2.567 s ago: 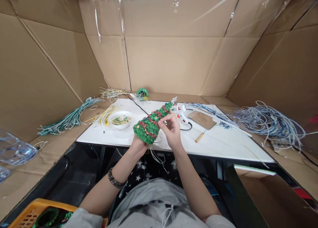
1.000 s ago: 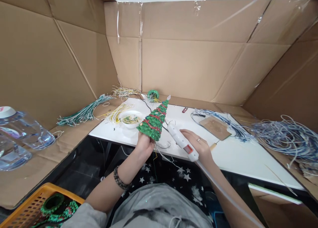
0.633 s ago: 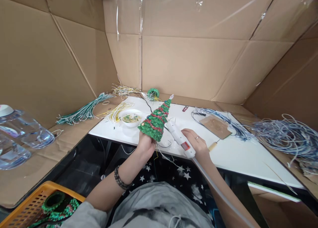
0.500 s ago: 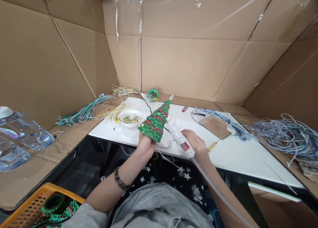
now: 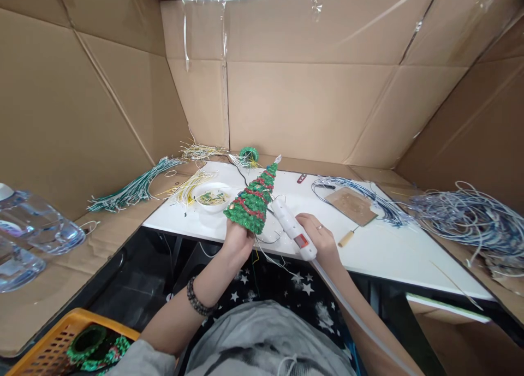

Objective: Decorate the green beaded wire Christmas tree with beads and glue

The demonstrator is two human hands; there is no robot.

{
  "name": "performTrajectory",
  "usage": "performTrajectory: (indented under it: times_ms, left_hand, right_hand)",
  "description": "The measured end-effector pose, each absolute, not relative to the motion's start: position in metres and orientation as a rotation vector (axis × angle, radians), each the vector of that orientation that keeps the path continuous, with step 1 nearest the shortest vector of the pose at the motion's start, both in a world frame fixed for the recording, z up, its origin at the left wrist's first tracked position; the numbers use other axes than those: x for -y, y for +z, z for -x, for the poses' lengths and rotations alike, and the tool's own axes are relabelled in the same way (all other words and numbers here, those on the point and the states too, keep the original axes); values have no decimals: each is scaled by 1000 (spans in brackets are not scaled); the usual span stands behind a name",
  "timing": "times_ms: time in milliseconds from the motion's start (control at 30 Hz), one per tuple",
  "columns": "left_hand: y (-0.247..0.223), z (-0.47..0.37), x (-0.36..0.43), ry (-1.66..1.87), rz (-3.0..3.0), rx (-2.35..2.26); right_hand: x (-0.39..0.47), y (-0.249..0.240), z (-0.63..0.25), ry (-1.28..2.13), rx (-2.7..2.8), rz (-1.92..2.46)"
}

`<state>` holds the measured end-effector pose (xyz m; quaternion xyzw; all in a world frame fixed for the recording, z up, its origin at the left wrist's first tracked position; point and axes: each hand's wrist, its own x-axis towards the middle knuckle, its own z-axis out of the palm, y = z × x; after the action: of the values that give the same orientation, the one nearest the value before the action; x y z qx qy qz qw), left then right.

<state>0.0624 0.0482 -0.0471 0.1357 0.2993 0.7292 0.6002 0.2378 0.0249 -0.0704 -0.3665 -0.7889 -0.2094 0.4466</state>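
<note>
A small green Christmas tree (image 5: 254, 197) with red garland and a clear tip leans to the right above the front of the white board. My left hand (image 5: 238, 239) is closed around its base from below, the fingers partly hidden by the tree. My right hand (image 5: 321, 237) grips a white hot glue gun (image 5: 293, 228), whose nozzle points up and left at the tree's right side. Whether the nozzle touches the tree I cannot tell. A glue stick (image 5: 347, 305) trails from the gun's rear along my right forearm. Loose wires (image 5: 272, 256) hang below the tree.
Behind the tree stand a white bowl (image 5: 196, 200) of small wired pieces and a green tinsel ring (image 5: 248, 155). Wire bundles (image 5: 137, 188) lie left, more wires (image 5: 458, 215) right. A brown square plate (image 5: 351, 206) and a wooden-handled tool (image 5: 346, 238) lie right. Bottles and an orange basket (image 5: 57, 338) are left.
The whole view has shifted slightly, so most things appear a little further left. Both hands keep their holds on the tree and the glue gun, with almost no movement relative to each other.
</note>
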Motion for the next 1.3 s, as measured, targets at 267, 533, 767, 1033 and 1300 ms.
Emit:
performTrajectory:
  times_ms: [267,533,767,1033,1300]
  left_hand:
    - [-49,-62,-48,1686,-317,-684]
    - [-44,-63,-45,1685,-290,-673]
    - [-42,-63,-44,1681,-308,-688]
    - [-43,-63,-44,1672,-321,-694]
    - [-40,-63,-42,1668,-292,-707]
  right_hand:
    - [-23,-69,-236,-513,1929,888]
    - [-22,-67,-234,-515,1913,878]
    - [-25,-71,-234,-488,1904,893]
    - [-28,-80,-235,-472,1879,890]
    - [-29,-82,-235,-482,1869,887]
